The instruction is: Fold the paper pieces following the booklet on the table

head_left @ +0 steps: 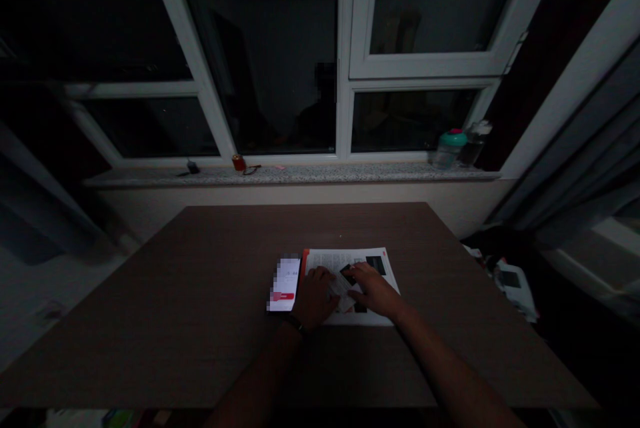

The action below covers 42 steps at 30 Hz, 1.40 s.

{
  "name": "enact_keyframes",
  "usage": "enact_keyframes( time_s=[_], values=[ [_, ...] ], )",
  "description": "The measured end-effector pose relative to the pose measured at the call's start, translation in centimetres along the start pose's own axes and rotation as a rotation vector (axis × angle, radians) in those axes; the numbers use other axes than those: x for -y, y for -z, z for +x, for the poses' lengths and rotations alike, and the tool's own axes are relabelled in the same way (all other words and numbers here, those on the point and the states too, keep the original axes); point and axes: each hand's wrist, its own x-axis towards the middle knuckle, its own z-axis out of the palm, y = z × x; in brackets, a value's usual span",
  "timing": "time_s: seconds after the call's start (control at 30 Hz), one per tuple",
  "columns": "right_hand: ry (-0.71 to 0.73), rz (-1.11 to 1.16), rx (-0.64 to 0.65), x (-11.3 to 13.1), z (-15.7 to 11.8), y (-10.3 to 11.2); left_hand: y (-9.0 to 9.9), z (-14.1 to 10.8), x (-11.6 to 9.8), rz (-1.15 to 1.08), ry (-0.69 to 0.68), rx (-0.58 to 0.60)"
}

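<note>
A small folded sheet of printed paper (341, 291) lies slanted over a printed magazine page (385, 317) on the table, between my two hands. My left hand (315, 296), with a dark band at the wrist, bends its fingers and thumb over the left side of that paper. Across from it, my right hand (374, 287) has its fingertips at the paper's upper right edge and its thumb lower down. Both hands appear closed on the paper, though dim light blurs the fingertips. Just left of my left hand, a phone (286, 281) rests with its screen lit.
The brown table (200, 321) stands below a window. On the stone sill (310, 175) are a small red jar (239, 163), a dark little bottle (193, 167), a teal-lidded bottle (450, 149) and a clear bottle (475, 143). A white packet (515, 285) lies beyond the table's right edge.
</note>
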Motion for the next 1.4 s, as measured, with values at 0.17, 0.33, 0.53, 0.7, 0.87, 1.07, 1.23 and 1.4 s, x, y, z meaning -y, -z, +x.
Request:
enact_keyframes(
  time_s=[0.17, 0.33, 0.53, 0.7, 0.87, 1.07, 1.23, 1.4],
  values=[
    [-0.075, -0.031, -0.027, -0.8, 0.0, -0.3, -0.6, 0.2, 0.9, -0.071, 0.080, -0.017],
    [-0.087, -0.017, -0.063, -1.5, 0.0, -0.2, -0.5, 0.3, 1.1, -0.091, 0.083, -0.008],
    [-0.091, 0.014, -0.082, -1.9, -0.1, 0.4, 0.0, 0.0, 0.1, -0.021, -0.062, 0.058],
    [-0.084, 0.022, -0.080, -2.1, -0.2, 0.7, -0.1, -0.1, -0.5, 0.006, -0.125, 0.124],
    [-0.019, 0.098, -0.068, -1.8, -0.2, 0.5, -0.4, -0.1, -0.2, 0.033, -0.100, 0.089],
    [0.017, 0.227, -0.008, -0.8, -0.2, 0.3, -0.8, -0.1, 0.3, 0.078, -0.074, 0.073],
    [-0.107, 0.255, -0.097, -1.3, -0.2, 0.4, -0.8, 0.0, 0.4, 0.032, -0.114, 0.119],
    [-0.223, 0.335, -0.167, -2.0, -0.1, 0.0, -0.4, -0.1, 0.1, -0.016, -0.149, 0.148]
  ],
)
